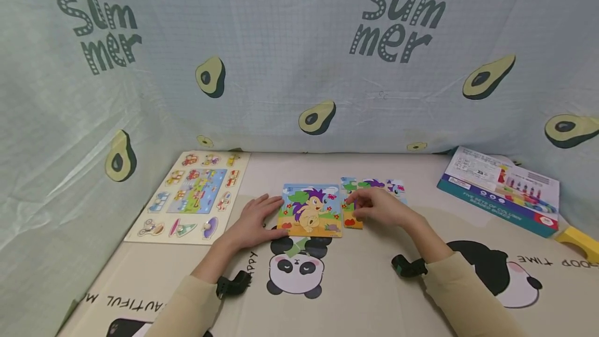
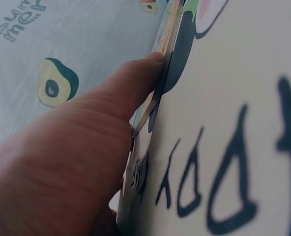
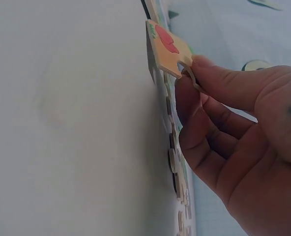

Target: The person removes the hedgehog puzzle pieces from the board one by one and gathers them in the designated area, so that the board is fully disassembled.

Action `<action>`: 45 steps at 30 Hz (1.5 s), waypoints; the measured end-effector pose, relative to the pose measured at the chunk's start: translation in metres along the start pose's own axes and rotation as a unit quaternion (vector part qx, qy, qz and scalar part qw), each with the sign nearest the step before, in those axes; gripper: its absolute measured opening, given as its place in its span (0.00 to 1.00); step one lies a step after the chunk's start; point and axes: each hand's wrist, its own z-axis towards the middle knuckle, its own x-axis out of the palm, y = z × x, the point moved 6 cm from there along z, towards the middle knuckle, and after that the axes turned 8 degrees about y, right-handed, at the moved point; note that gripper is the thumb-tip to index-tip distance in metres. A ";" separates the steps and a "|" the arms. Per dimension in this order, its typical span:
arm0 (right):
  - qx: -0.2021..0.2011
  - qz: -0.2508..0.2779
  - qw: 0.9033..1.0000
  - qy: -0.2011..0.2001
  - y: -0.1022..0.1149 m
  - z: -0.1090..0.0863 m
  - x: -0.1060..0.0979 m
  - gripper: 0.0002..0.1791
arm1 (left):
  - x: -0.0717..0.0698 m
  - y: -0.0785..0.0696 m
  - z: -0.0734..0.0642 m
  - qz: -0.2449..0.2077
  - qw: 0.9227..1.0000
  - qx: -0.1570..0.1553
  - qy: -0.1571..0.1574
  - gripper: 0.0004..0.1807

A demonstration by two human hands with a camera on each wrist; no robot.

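A square hedgehog picture board (image 1: 310, 211) lies flat on the table. My left hand (image 1: 255, 222) rests at its left side, fingers extended toward the upper corner and the thumb (image 2: 143, 73) touching the board's edge. My right hand (image 1: 381, 207) pinches a jigsaw piece (image 3: 167, 49) between thumb and index finger; it is orange with a red shape and tilts up from the table in the right wrist view. Other jigsaw pieces (image 1: 398, 187) with purple, green and blue parts lie beside and beyond that hand, partly hidden by it.
A wooden knob puzzle board (image 1: 159, 225) with vehicles and toys lies at the left. At the right are a flat beaded-column box (image 1: 496, 191) and a yellow object (image 1: 580, 243). A printed curtain (image 1: 262, 30) hangs behind the panda-patterned tablecloth (image 1: 355, 285).
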 end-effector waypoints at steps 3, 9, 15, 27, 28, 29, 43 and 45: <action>0.006 -0.014 1.000 0.000 -0.001 -0.001 0.001 0.11 | 0.001 0.000 0.000 -0.001 1.000 -0.001 0.002 0.44; 0.012 -0.021 1.000 0.002 -0.002 0.000 0.002 0.10 | 0.002 0.000 0.000 -0.003 1.000 -0.006 0.002 0.44; 0.014 -0.019 1.000 0.007 -0.003 0.001 0.005 0.09 | 0.002 0.002 0.000 -0.002 1.000 -0.013 0.007 0.44; 0.003 -0.037 0.999 0.004 0.000 0.003 0.007 0.10 | 0.002 0.003 -0.001 -0.002 1.000 -0.012 0.002 0.44; 0.000 -0.038 0.999 0.004 0.000 0.003 0.007 0.09 | 0.001 0.003 -0.001 -0.003 1.000 -0.013 0.002 0.44; -0.002 -0.039 0.999 0.005 0.000 0.004 0.007 0.09 | 0.001 0.003 -0.001 -0.004 1.000 -0.013 0.002 0.44; 0.012 -0.042 0.999 0.009 0.004 0.001 0.006 0.11 | 0.002 0.003 0.000 -0.002 1.000 -0.014 0.004 0.45; 0.014 -0.041 0.999 0.011 0.004 0.000 0.005 0.11 | 0.002 0.003 0.000 -0.001 1.000 -0.014 0.005 0.45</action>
